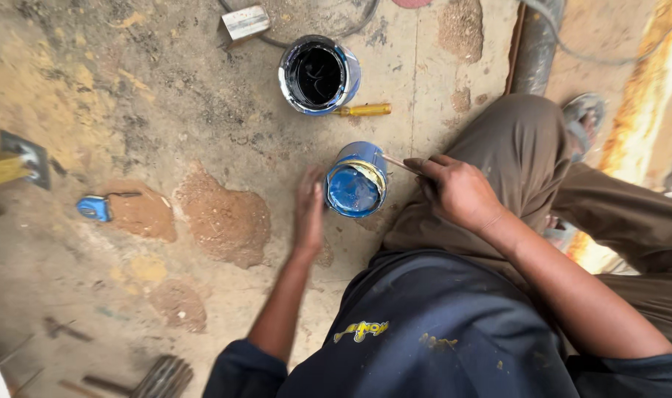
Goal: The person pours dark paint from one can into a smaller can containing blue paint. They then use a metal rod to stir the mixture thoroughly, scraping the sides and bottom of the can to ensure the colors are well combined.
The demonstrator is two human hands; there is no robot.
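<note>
Squatting on stained concrete floor [129,96] (patched), left hand [309,210] steadies blue can [356,184]; right hand [457,193] grips stick [399,164].

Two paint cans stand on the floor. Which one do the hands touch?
The nearer can, full of blue paint. The left hand steadies its side, and the right hand holds a stick at its rim. The farther can looks black inside and stands untouched.

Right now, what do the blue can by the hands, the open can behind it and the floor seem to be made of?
Blue can: probably thin painted metal; glossy curved wall with a pale rim band, smeared blue.
Open can: likely metal too; bright rolled rim around a black interior.
Floor: looks like worn concrete, matte and rough, with brown crumbled patches.
</note>
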